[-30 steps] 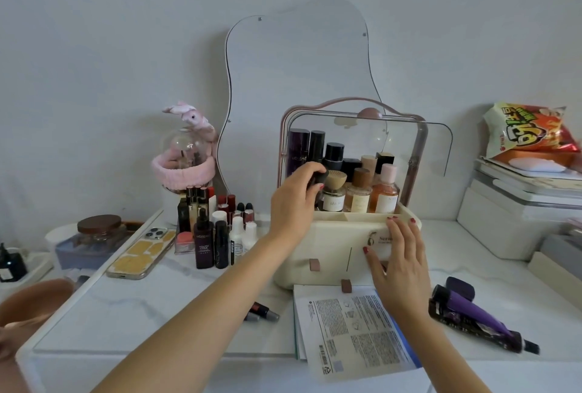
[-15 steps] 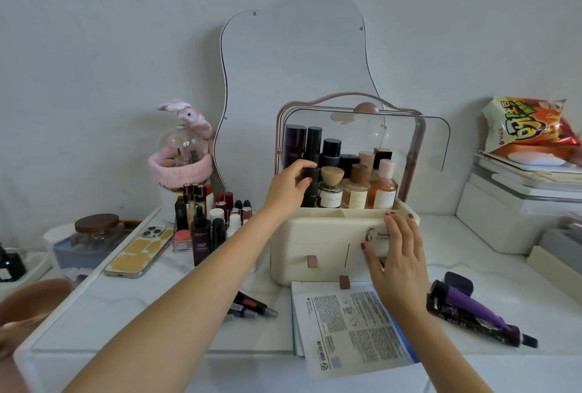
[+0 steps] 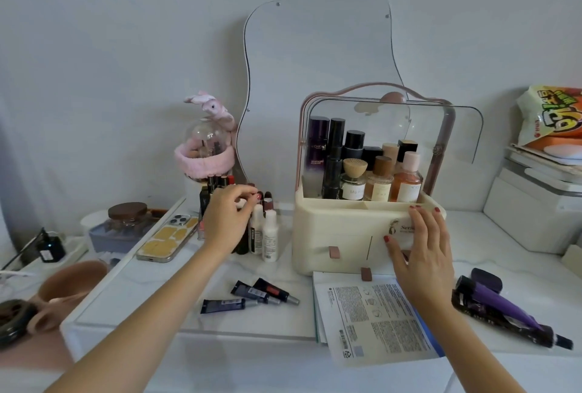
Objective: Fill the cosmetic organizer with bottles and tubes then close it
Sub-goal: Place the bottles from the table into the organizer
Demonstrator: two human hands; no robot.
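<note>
The cream cosmetic organizer (image 3: 340, 229) stands at the table's centre with its clear lid (image 3: 456, 128) swung up. Several bottles (image 3: 356, 178) stand upright in its top tray. My right hand (image 3: 422, 251) lies flat on the organizer's front right, fingers spread. My left hand (image 3: 226, 219) is over the cluster of small bottles and lipsticks (image 3: 269, 235) left of the organizer. Its thumb and forefinger pinch the top of a small white bottle that the hand mostly hides. Three dark tubes (image 3: 261, 293) lie on the table in front.
A printed sachet (image 3: 371, 317) lies before the organizer, and purple tubes (image 3: 500, 304) to its right. A phone (image 3: 168, 238) and a lidded jar (image 3: 127, 219) sit at the left. Behind are a wavy mirror (image 3: 315, 62) and a glass dome (image 3: 204, 153). White boxes (image 3: 529, 219) are stacked at the right.
My left hand has left the organizer's tray, where a tall dark bottle now stands, and moved left and down to the bottle cluster. My right hand stays on the organizer's front.
</note>
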